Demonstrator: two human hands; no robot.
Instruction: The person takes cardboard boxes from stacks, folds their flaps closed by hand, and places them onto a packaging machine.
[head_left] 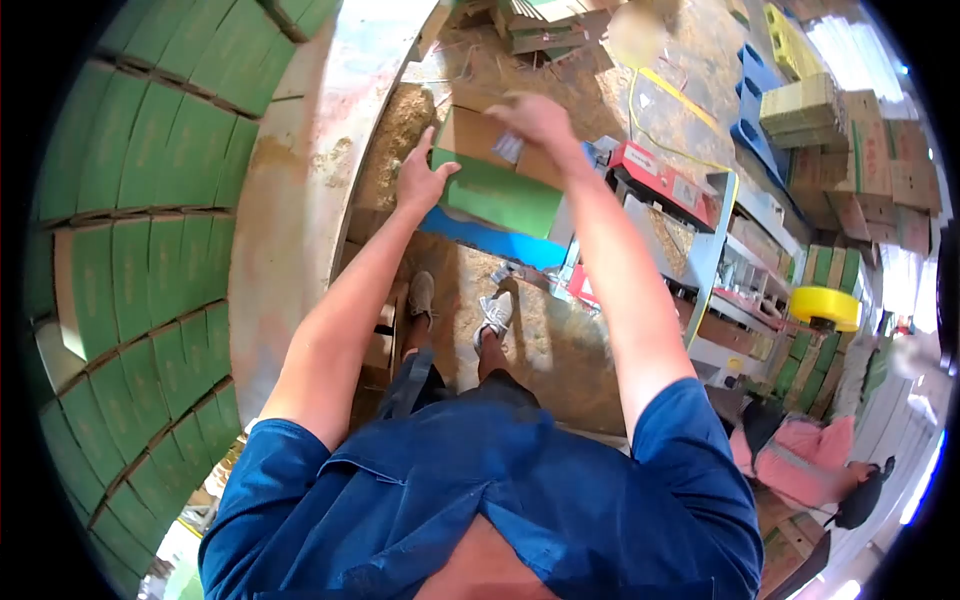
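Guessing flap work: box (500, 197) by the blue edge of the surface (488, 237), left hand (422, 182) spread beside it, right hand (541, 122) half-curled over flaps (474, 97), can't tell grip; next needs steadying.

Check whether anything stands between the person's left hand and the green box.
Nothing visible does: the left hand is right at the left end of the green box. The right hand is over the far side, not between them.
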